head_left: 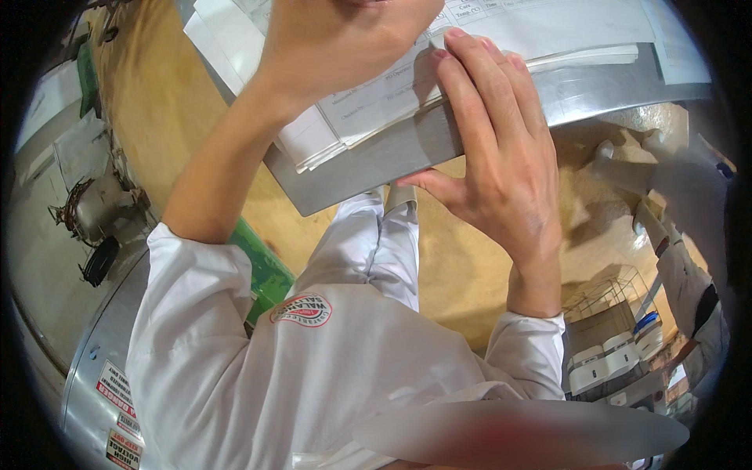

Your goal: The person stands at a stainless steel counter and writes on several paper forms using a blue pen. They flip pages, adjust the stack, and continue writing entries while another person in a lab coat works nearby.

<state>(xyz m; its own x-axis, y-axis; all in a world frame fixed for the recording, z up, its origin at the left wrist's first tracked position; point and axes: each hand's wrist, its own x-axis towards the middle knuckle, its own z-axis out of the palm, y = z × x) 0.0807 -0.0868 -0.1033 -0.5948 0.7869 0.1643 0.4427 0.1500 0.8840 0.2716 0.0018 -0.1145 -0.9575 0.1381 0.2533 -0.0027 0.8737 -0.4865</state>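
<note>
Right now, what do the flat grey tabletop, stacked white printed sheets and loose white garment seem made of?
Tabletop: likely metal, perhaps stainless; satin, blurred reflections.
Sheets: paper, matte, thin layered edges.
Garment: likely woven cloth, matte, softly creased.

The stack of white printed forms (372,106) lies flat on the steel tabletop (337,176), its sheets slightly out of line along the near edge. From here I see it partly covered by the right grip (505,168) and left grip (352,47), layered edges showing right of the former's fingers, one corner below the latter.
</note>
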